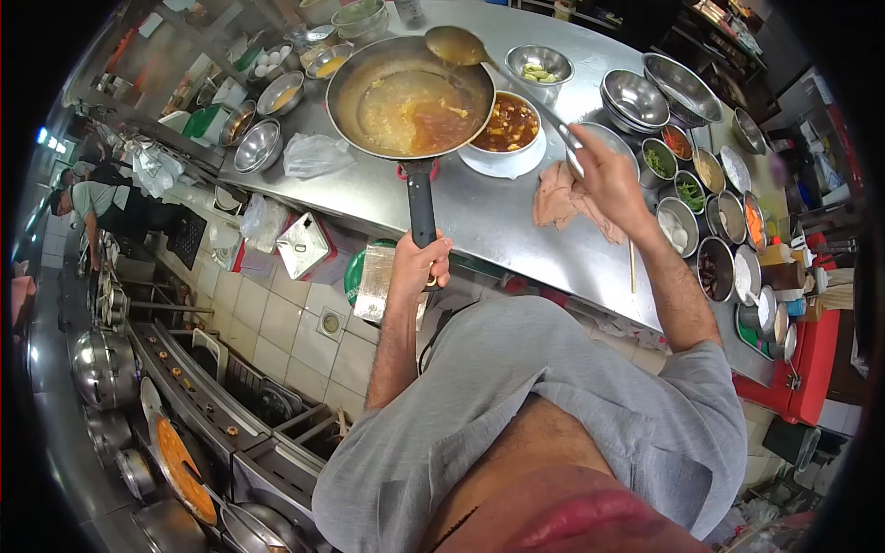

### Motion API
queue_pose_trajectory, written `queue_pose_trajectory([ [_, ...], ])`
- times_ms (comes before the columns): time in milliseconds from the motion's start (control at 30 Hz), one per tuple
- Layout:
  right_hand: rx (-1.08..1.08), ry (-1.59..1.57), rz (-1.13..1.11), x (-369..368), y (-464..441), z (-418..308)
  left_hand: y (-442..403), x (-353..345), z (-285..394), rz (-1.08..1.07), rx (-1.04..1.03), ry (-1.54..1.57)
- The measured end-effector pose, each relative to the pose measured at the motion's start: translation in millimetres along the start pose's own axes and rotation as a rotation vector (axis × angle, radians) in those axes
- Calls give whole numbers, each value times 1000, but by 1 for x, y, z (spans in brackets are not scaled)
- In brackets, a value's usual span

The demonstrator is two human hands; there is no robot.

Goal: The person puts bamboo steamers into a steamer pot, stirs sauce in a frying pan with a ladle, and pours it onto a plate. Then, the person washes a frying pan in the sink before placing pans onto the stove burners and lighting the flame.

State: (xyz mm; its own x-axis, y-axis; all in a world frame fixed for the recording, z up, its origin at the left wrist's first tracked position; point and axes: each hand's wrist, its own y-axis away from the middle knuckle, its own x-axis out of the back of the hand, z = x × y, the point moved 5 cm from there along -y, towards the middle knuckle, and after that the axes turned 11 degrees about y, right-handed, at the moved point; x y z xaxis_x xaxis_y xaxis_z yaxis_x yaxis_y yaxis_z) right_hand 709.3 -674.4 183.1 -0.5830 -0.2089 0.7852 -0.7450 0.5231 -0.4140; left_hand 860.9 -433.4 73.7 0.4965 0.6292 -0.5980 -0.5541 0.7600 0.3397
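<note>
Left hand (424, 262) gripped the frying pan (383, 60) by its handle, over the surface (475, 207). Right hand (604, 180) held the ladle (454, 44), scoop at the pan's far rim.

We see that the left forearm (395, 346) extends forward from the body, its wrist almost straight, and the left hand (419, 264) is closed with the fingers curled into a grip. The right forearm (676, 290) slants forward and inward, and at its end the right hand (608, 182) is also closed in a grip, farther forward than the left and well apart from it.
</note>
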Motion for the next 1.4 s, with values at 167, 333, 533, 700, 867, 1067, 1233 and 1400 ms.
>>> queue_pose_trajectory([
  [167,-569,-632,-141,4,5,31,-2,-1,0,-15,-6,16],
  [333,-504,-321,-151,-1,22,63,-4,1,2,13,-9,-2],
  [533,-209,348,-230,-9,27,45,-5,5,6,20,-42,14],
  [700,-159,404,-182,-29,26,65,-2,7,8,22,-49,14],
  [867,-812,-610,-358,-25,26,67,-1,8,7,27,-50,16],
  [1067,-911,-1011,-342,-17,29,72,-1,9,8,51,-54,2],
  [1233,-895,-1005,-314,-4,26,68,-3,9,9,63,-46,2],
  [1400,-891,-961,-270,9,22,56,-4,11,6,42,-43,-13],
])
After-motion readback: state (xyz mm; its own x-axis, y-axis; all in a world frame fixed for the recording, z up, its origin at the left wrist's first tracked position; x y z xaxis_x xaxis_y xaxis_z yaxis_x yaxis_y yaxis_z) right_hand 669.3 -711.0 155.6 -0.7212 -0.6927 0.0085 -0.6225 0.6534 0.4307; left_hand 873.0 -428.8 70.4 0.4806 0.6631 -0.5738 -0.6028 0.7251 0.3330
